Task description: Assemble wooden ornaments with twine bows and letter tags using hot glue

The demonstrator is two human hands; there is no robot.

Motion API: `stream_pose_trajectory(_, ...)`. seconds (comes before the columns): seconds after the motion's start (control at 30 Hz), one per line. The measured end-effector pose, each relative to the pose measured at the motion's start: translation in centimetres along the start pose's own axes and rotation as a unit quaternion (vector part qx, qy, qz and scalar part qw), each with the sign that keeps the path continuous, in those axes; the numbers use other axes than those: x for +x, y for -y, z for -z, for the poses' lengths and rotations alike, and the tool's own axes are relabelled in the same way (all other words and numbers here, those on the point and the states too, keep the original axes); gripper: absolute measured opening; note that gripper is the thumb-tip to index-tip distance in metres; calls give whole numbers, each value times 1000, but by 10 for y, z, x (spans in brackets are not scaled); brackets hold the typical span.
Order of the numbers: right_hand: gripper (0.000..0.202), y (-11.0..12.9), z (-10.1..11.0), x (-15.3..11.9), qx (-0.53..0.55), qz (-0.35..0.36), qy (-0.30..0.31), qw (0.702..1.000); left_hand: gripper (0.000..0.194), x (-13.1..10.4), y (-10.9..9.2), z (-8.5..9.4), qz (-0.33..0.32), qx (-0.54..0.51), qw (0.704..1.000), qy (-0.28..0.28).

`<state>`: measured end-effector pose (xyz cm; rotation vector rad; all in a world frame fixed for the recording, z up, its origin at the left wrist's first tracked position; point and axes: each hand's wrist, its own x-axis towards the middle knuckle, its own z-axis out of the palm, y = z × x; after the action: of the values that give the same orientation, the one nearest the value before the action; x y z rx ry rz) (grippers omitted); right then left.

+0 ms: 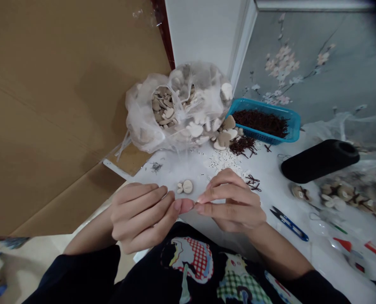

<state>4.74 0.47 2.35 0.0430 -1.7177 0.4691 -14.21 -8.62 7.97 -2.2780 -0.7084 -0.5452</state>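
My left hand (146, 213) is closed, its thumb and index finger pressed together. My right hand (233, 204) pinches with thumb and forefinger, and its fingertips meet those of the left. Whatever lies between them is too small to make out. Just beyond the fingertips, a small cream bunny-shaped piece (185, 186) rests on the white table (188, 162). To the right of my right hand lie blue thread snips (289, 223). Several dark brown bows (252, 182) lie near its knuckles, beside a scatter of tiny white tags (223, 162).
A clear plastic bag (143, 126) full of cream and beige pieces stands at the back. A blue basket (293, 122) holds brown bows. A black cylinder (320, 160) lies at right, near finished-looking bow-tied pieces (346, 194). A tall cardboard sheet (48, 105) borders the left.
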Motion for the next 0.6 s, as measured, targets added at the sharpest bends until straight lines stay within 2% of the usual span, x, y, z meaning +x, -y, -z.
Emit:
stream_pose_trajectory(0.1,12,1,1,1,-2,0,2,1000,21,0,1,-2,-29,0,999,-28)
stream_pose_trajectory(0.47,12,1,0,0,4,-7,6,1000,24,3,3,-2,-36,13,999,-26)
stream_pose_trajectory(0.6,18,0,-2,-2,16,-10,-1,1000,22,2,4,-3,-35,13,999,-25)
